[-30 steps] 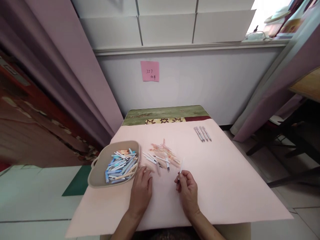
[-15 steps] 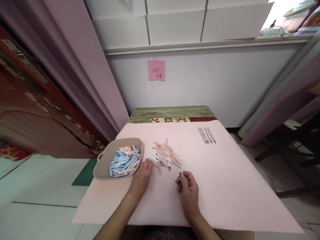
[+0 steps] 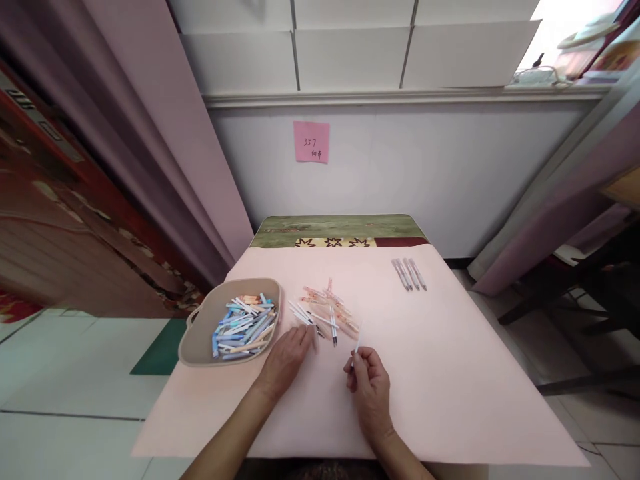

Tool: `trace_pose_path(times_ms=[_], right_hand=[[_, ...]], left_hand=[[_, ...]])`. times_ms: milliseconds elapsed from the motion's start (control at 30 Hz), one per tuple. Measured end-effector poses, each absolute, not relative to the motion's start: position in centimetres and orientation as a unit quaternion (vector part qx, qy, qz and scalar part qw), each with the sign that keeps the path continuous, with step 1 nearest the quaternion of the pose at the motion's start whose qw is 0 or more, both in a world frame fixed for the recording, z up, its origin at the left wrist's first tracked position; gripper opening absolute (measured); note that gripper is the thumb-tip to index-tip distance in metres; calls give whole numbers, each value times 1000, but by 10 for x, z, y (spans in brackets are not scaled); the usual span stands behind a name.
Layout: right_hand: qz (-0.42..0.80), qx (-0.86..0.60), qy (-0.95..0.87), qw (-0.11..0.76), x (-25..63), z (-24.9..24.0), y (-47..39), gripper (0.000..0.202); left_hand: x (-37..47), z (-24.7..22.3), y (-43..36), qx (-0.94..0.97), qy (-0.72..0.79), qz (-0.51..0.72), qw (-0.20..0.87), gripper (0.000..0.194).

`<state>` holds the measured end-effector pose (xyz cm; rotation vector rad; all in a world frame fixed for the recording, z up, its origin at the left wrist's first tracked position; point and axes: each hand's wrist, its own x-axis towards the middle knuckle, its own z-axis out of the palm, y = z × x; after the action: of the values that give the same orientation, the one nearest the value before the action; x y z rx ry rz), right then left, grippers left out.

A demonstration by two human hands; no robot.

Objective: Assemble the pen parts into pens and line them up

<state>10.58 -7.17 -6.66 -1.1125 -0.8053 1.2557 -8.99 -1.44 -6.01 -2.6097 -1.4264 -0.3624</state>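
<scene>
My right hand (image 3: 371,387) pinches a thin white pen refill (image 3: 357,339), its tip pointing up and away. My left hand (image 3: 286,358) rests on the cloth right of the basket, its fingertips at a small translucent pen part (image 3: 315,339); whether they grip it is unclear. Just beyond the left fingers lie several white refills (image 3: 327,321) with dark tips. Behind and among them is a loose pile of clear orange-pink pen barrels (image 3: 320,293). Several assembled-looking pens (image 3: 409,274) lie side by side at the back right.
A beige basket (image 3: 196,343) full of blue, white and orange pens stands at the left edge of the pink cloth (image 3: 460,373). A green patterned surface (image 3: 345,224) shows behind the cloth. A pink note (image 3: 311,142) is stuck on the wall.
My left hand has moved right, from beside the basket rim to the small translucent part. My right hand still holds the refill. The view has shifted slightly.
</scene>
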Motion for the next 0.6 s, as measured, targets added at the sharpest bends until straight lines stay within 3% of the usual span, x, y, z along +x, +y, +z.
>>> trace_pose_path(times_ms=[200,333,467,600], right_hand=[[585,-468,-306,586,112,-62,-70,30],[610,-481,-284,562,115,-60,-67,31],[604,-499,-346,517,105,-55,-60,32],[561,-504,-465,464,86,-50,-57,26]], left_hand=[[-105,-71,-18,-867,-463,-180,42,50],[-106,-63,-31,-812,-511,-279,-48,43],[-91,-51,-44,-677,-579,-382,-247,18],[-82,-47,-47,-528,-559,-404,-496,26]])
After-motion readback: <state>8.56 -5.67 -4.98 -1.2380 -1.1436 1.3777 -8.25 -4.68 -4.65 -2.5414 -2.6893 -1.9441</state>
